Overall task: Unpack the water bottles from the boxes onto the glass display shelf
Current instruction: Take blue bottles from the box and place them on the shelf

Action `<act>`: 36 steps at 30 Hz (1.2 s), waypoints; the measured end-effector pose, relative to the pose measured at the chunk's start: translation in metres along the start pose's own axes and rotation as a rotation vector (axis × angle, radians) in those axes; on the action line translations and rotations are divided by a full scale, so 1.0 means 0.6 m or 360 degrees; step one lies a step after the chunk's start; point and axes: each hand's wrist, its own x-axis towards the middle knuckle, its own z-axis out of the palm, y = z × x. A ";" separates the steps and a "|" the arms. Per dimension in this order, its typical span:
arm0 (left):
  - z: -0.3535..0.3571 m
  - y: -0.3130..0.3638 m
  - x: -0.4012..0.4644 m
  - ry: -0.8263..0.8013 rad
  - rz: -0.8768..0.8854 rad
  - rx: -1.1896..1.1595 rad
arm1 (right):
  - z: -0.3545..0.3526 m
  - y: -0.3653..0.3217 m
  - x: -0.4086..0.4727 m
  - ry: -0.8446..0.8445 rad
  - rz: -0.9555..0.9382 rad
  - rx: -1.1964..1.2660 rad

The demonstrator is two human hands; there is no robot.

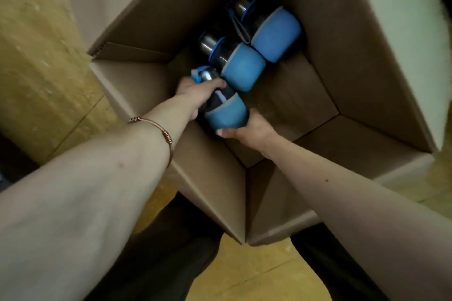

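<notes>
Left hand (195, 94): fingers curled around the neck end of the nearest bottle, just below its steel cap, at mid-frame left of centre.
Right hand (247, 129): cupped under the blue base of the same bottle, thumb along the lower edge, fingers hidden behind it; it grasps the base.
Held bottle (223, 111): lying tilted, cap toward the upper left, blue sleeve toward the lower right, dark middle band between the two hands; inside the box, near its lower-left wall.
Second bottle (237, 66): on its side just above the held one and touching it, steel cap pointing to the upper left.
Third bottle (271, 30): further toward the upper right, lying the same way, its grey strap loop hanging by the neck; it rests close against the second.
Cardboard box (367, 56): open, flaps spread outward, filling most of the frame; all three bottles are on its floor.
Bracelet (156, 129): copper-coloured wire band on the left forearm, at left of centre.
Floor (36, 44): yellowish wood-look surface around the box, seen at the left and bottom edges.
Dark trousers (171, 252): lower middle of the frame, under the box corner.
</notes>
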 end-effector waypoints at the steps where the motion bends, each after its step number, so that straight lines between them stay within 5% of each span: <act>1: -0.004 0.002 -0.015 -0.0025 0.0003 -0.0031 | -0.005 -0.004 -0.014 0.0020 -0.0018 -0.0050; 12: -0.049 0.132 -0.289 -0.0434 0.0059 -0.0577 | -0.128 -0.101 -0.259 0.0451 -0.0436 -0.0065; 20: -0.075 0.177 -0.507 -0.0942 0.0222 -0.1032 | -0.218 -0.117 -0.446 0.0354 -0.0510 -0.0226; 32: -0.160 0.157 -0.737 -0.0941 0.0804 -0.0569 | -0.252 -0.116 -0.727 0.0012 -0.0574 -0.0156; 36: -0.208 0.156 -0.811 -0.1027 0.1131 -0.0323 | -0.208 -0.113 -0.825 0.0161 -0.0674 -0.0152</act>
